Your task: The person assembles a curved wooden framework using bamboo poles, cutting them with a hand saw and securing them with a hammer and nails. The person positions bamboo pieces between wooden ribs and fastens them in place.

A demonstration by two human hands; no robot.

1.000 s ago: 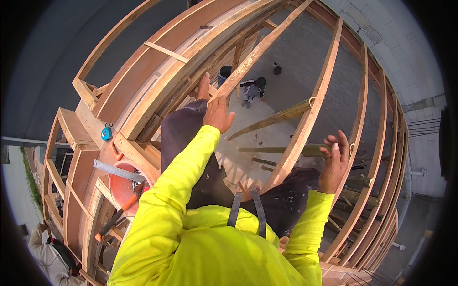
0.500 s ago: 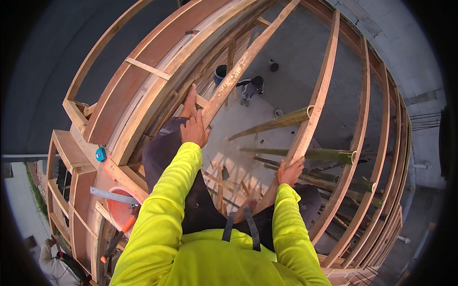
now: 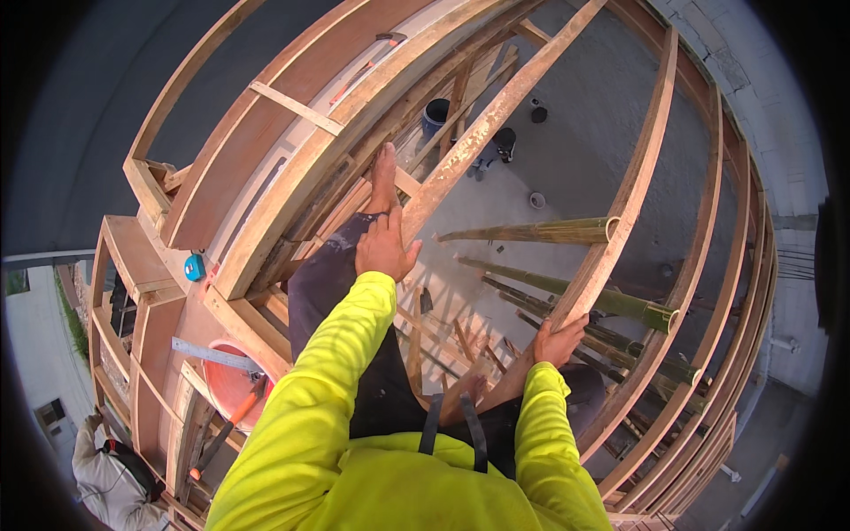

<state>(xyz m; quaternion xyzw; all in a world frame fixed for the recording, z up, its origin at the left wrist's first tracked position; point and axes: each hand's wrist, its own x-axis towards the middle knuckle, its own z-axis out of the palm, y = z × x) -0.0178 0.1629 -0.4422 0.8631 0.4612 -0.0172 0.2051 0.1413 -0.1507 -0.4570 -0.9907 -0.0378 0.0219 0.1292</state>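
Observation:
My left hand (image 3: 387, 250) lies with its fingers stretched out over my lower leg, beside the near end of a speckled wooden beam (image 3: 469, 137). The thumb points toward that beam; whether it touches cannot be made out. My right hand (image 3: 558, 342) is wrapped round another long wooden beam (image 3: 622, 230), on the side nearer my body. My bare foot (image 3: 383, 181) rests against the timber framing ahead of the left hand. Bamboo poles (image 3: 540, 232) stand below, their cut tops close to the beams on the right.
Left of me are a red bucket (image 3: 232, 379), a metal ruler (image 3: 217, 355), an orange-handled hammer (image 3: 235, 416) and a teal tape measure (image 3: 194, 266). Another hammer (image 3: 390, 39) lies farther off. Between the beams the floor shows far below, with a person (image 3: 500, 146). Another person (image 3: 115, 478) is at lower left.
The view has shifted, so the beams and both hands appear farther right. Both hands keep about the same places on the leg and beam. The person below is now more hidden by a beam.

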